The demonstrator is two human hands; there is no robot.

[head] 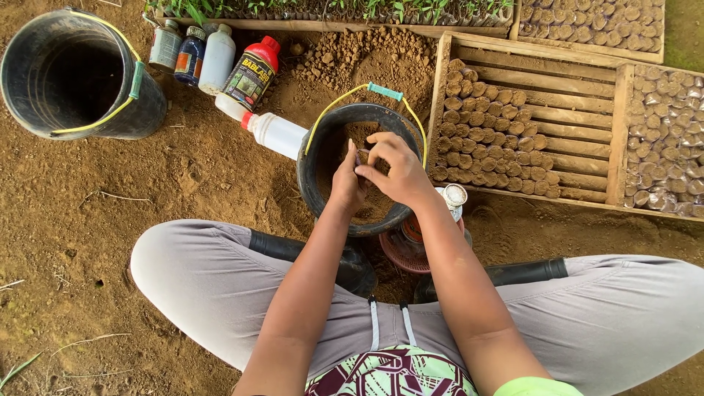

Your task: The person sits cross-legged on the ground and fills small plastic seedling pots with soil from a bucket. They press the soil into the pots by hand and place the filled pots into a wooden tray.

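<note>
My left hand and my right hand meet over a black bucket with a yellow handle, which holds brown soil. Both hands pinch a small clear plastic seedling bag between their fingers, mostly hidden by them. The bucket stands on the bare earth between my knees. To its right lies a wooden slatted tray with several rows of small soil-filled bags.
A large black bucket stands at the far left. Several bottles lie beside a soil heap. A white bottle touches the near bucket. A red basket and white-capped container sit beneath my right forearm. More filled bags at right.
</note>
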